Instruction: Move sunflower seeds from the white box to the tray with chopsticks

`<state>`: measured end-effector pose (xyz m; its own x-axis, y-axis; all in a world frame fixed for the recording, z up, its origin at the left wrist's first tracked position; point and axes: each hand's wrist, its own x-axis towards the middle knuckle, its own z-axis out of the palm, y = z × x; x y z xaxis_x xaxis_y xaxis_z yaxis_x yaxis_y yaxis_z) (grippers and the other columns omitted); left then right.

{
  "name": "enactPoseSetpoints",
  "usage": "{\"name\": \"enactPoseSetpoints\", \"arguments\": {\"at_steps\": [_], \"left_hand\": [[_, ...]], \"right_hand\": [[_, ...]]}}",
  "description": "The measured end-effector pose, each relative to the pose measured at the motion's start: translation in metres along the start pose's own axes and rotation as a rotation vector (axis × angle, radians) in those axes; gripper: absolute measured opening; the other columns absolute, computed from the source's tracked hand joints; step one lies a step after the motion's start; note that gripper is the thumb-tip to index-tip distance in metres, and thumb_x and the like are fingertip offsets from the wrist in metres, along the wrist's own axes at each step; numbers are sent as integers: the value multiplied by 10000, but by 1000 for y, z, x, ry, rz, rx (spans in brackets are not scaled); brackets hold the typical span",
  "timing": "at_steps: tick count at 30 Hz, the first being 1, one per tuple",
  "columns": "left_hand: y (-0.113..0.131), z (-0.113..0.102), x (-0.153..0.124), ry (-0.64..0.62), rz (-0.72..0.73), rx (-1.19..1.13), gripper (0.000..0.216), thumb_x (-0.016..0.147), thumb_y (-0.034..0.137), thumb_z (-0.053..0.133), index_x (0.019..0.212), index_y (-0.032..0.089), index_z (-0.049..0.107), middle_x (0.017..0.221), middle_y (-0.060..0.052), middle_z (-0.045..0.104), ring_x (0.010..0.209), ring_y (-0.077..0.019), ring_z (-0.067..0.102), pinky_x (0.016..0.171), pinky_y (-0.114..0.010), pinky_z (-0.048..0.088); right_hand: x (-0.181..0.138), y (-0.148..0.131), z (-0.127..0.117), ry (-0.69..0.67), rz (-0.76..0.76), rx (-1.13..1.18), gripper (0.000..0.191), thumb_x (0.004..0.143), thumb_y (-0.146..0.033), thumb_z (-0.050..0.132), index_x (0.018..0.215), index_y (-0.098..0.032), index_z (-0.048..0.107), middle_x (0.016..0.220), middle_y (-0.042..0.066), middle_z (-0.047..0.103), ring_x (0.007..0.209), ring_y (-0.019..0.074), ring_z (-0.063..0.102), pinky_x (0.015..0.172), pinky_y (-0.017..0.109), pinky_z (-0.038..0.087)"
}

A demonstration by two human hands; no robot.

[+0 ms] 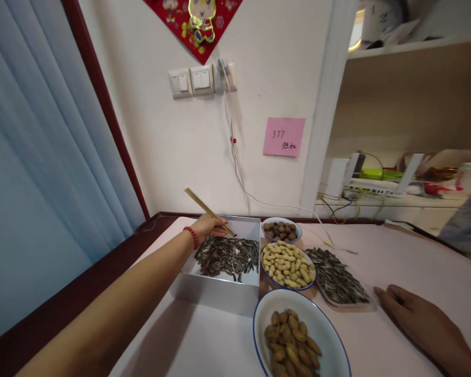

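Observation:
Over the left side of a white open box [220, 293], my left hand [208, 226] is closed around a pair of wooden chopsticks [199, 201]. Their lower tips point down at striped sunflower seeds [227, 256] heaped on the box floor. A red bead bracelet circles the left wrist. My right hand [424, 319] rests on the table at the right, fingers loosely curled in and partly hidden. Its thumb side lies at the corner of a clear plastic tray [349, 305] full of sunflower seeds [335, 277]. I see nothing held in it.
Right of the box stand a bowl of round brown nuts [280, 230], a bowl of peanuts [286, 265] and a blue-rimmed bowl [333, 335] of almond-shaped nuts [292, 343]. A white cable [282, 204] runs from the wall socket onto the table. Shelves hold a router [377, 186].

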<state>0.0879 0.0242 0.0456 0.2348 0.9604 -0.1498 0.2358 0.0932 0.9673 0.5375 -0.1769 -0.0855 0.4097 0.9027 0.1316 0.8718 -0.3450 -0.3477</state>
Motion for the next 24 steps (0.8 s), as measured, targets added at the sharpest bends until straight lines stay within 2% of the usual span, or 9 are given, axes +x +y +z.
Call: {"name": "enactPoseSetpoints", "arguments": {"at_steps": [3, 6, 9, 12, 15, 18, 21, 24], "left_hand": [[21, -2, -7, -14, 28, -72, 113, 821, 151, 590, 904, 80, 620, 827, -143, 719, 750, -176, 705, 736, -256, 577], [50, 15, -15, -65, 63, -157, 130, 818, 128, 594, 922, 58, 626, 853, -170, 717, 768, -204, 709, 708, -258, 586], [77, 51, -24, -178, 128, -199, 123, 813, 104, 595, 910, 38, 633, 866, -187, 715, 779, -221, 709, 710, -267, 587], [94, 102, -33, -306, 160, -187, 129, 820, 107, 594, 922, 37, 632, 854, -186, 715, 761, -208, 708, 715, -271, 582], [97, 154, -36, -389, 142, -130, 123, 827, 114, 594, 923, 51, 638, 815, -159, 717, 709, -170, 699, 674, -240, 570], [88, 195, -32, -439, 150, -35, 110, 808, 151, 632, 872, 64, 658, 761, -123, 712, 639, -137, 674, 631, -230, 550], [76, 219, -24, -458, 154, 68, 105, 785, 162, 657, 844, 76, 664, 722, -91, 701, 595, -125, 652, 608, -242, 535], [70, 227, -21, -457, 170, 129, 109, 787, 180, 652, 840, 85, 663, 695, -72, 691, 578, -124, 640, 592, -251, 526]], "right_hand": [[-1, -6, -2, -62, 24, 17, 479, 843, -608, 291, 595, -239, 469, 607, -3, 592, 626, 186, 564, 562, 281, 358], [-2, -12, -4, -59, 56, 28, 456, 857, -578, 281, 609, -234, 450, 632, 0, 595, 651, 185, 553, 553, 276, 323], [-2, -16, -6, -42, 69, 36, 427, 861, -547, 299, 614, -228, 441, 634, -6, 586, 648, 169, 534, 547, 269, 302], [-3, -19, -8, -19, 74, 38, 408, 874, -514, 321, 628, -218, 458, 637, -8, 572, 624, 145, 507, 539, 265, 299], [-3, -21, -10, -14, 72, 35, 388, 894, -497, 381, 709, -189, 527, 673, -12, 557, 620, 117, 494, 569, 260, 363], [-4, -22, -12, -30, 65, 28, 361, 897, -488, 445, 837, -156, 575, 753, -6, 573, 660, 105, 527, 639, 285, 456], [-4, -22, -13, -44, 53, 19, 328, 894, -455, 477, 947, -151, 588, 877, 18, 601, 750, 124, 567, 695, 312, 499], [-5, -22, -13, -56, 50, 12, 312, 896, -437, 483, 990, -160, 592, 954, 30, 606, 808, 139, 577, 726, 324, 510]]}}
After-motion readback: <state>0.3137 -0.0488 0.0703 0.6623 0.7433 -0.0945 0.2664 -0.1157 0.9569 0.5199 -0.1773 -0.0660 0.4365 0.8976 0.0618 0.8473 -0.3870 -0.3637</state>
